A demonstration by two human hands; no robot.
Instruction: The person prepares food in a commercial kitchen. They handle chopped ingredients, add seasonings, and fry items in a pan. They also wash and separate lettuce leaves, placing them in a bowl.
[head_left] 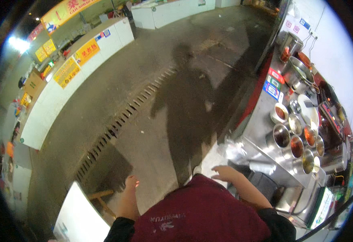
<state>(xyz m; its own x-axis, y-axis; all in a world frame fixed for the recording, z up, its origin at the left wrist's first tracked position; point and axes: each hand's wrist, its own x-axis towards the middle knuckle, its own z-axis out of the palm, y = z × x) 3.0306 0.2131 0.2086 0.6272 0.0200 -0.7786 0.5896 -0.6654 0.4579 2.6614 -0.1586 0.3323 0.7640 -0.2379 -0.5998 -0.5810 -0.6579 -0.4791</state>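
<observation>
My left hand (pixel 132 181) hangs out over the paved floor, above the white tabletop's upper corner. Its fingers are loosely bent and slightly apart, and nothing shows in them. My right hand (pixel 225 174) is held in front of the maroon apron (pixel 202 213), fingers stretched out to the left and holding nothing. Closest to it is a crumpled clear plastic bag (pixel 233 150) at the near corner of the steel counter (pixel 252 131). Neither hand touches any object that I can see.
Steel pots of sauces (pixel 296 146), a white bowl (pixel 279 113) and large stockpots (pixel 298 74) crowd the counter at right. A white table (pixel 79 211) stands at lower left. A slotted drain (pixel 122 119) crosses the floor, and white stall counters (pixel 49 109) line the far left.
</observation>
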